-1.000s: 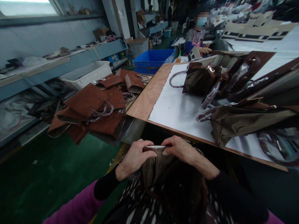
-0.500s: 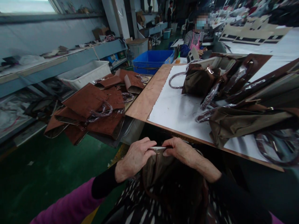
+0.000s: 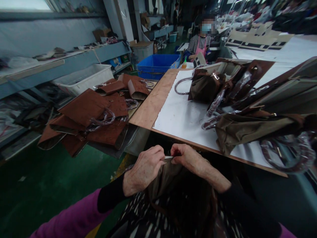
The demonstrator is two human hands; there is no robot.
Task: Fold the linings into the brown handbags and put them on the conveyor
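Observation:
A dark bag with an olive-brown lining (image 3: 160, 180) rests on my lap, its opening edge facing up. My left hand (image 3: 146, 168) pinches the pale top edge of that bag between thumb and fingers. Just to the right, my right hand (image 3: 189, 160) grips the same edge, with a short whitish strip showing between the two hands. The lower part of the bag is too dark to make out.
Several olive and brown bags (image 3: 252, 129) with plastic-wrapped handles lie on the white-covered table (image 3: 173, 114). Brown bags (image 3: 86, 109) are piled at the left. Behind stand a blue bin (image 3: 158, 67) and a white bin (image 3: 84, 79). A masked person (image 3: 198, 46) sits beyond the table.
The camera view has shifted slightly, so the table and bags appear further left. My left hand has moved a little closer to my right along the edge, and less whitish strip shows.

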